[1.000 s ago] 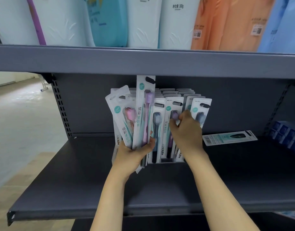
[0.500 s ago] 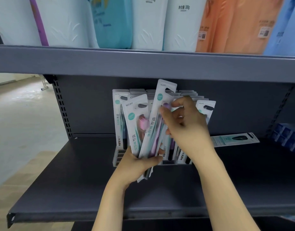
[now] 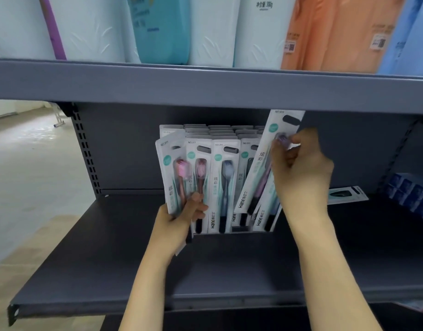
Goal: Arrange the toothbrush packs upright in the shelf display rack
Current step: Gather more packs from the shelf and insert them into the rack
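Note:
Several white toothbrush packs stand upright in rows in the display rack [image 3: 229, 231] on the dark grey shelf [image 3: 134, 271]. My left hand [image 3: 179, 220] grips the lower end of a pack with a pink brush [image 3: 174, 170] at the rack's left front. My right hand [image 3: 301, 173] pinches a tilted pack with a purple brush [image 3: 263, 163], lifted over the rack's right side with its top near the upper shelf. One more pack [image 3: 349, 194] lies flat on the shelf to the right.
The upper shelf's front edge [image 3: 205, 89] hangs low over the rack and carries big white, teal, orange and blue bags [image 3: 332, 32]. Blue boxes [image 3: 408, 192] stand at the far right of the shelf. A pale floor shows to the left.
My right hand has taken the purple-brush pack out of my left hand's bundle and carried it up and to the right. My left hand still holds the pink-brush pack at the left.

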The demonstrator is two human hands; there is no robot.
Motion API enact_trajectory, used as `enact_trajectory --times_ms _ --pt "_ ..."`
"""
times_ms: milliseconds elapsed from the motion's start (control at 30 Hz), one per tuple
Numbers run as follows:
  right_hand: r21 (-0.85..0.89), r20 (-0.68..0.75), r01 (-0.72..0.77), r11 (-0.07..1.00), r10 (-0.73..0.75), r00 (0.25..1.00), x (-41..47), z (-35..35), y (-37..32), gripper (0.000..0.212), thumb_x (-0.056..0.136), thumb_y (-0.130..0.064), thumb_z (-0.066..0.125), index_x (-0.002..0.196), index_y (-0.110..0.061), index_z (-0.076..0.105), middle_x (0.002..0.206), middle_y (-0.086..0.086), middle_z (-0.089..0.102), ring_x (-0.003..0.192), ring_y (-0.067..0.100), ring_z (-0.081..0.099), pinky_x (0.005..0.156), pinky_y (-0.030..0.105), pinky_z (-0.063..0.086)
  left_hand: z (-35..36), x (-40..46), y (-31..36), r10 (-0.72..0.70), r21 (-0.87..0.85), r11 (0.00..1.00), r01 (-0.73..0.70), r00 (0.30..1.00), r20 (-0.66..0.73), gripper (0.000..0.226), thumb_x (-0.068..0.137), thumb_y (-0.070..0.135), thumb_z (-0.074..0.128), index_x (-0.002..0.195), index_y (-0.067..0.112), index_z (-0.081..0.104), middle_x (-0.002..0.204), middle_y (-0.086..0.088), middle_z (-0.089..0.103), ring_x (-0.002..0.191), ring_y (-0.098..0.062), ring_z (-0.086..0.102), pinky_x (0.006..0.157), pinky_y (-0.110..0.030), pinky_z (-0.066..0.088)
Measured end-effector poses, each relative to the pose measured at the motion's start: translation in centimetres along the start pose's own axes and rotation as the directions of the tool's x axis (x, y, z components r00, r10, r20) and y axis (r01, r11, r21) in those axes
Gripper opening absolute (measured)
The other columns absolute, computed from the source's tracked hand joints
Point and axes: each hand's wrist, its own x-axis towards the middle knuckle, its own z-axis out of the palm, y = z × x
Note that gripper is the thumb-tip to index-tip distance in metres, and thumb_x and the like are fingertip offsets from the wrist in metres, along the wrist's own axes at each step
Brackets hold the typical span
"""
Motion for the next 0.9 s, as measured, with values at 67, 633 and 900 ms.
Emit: enact_trajectory --times_ms 67,633,900 --pt "-0.013 -0.037 0.035 0.999 -0.035 0.999 -0.6 0.7 0.6 0.010 0.096 -0.022 0.053 0.091 -0.015 0.048 0.059 -0.001 0.054 0.050 0.009 0.055 0.049 0.014 0.040 -0.1 0.1 -0.1 0.001 0.008 1.000 -0.001 1.000 -0.003 0.017 0.090 0.022 0.061 0.085 0.009 0.071 0.080 -0.008 0.074 0.083 -0.027 0.072 0.081 -0.032 0.057" --pt "-0.084 0.096 0.071 0.994 -0.063 0.993 -2.3 3.1 4.0 0.009 0.094 -0.016 0.055 0.093 -0.007 0.053 0.069 -0.002 0.058 0.056 0.015 0.056 0.050 0.017 0.037 -0.5 -0.6 0.9 0.020 -0.023 1.000 -0.020 1.000 0.003 0.013 0.093 0.012 0.057 0.090 0.014 0.069 0.071 0.002 0.073 0.071 -0.008 0.071 0.060 -0.007 0.048" --pt "-0.140 0.082 0.085 0.987 -0.074 0.994 -2.1 3.4 3.6 0.010 0.093 -0.015 0.056 0.093 -0.006 0.052 0.066 -0.001 0.056 0.058 0.014 0.051 0.046 0.005 0.031 -0.4 -0.7 0.8 0.014 -0.005 1.000 -0.014 0.999 0.030 0.013 0.093 0.014 0.057 0.093 0.016 0.069 0.076 0.003 0.074 0.074 -0.006 0.070 0.058 -0.006 0.047"
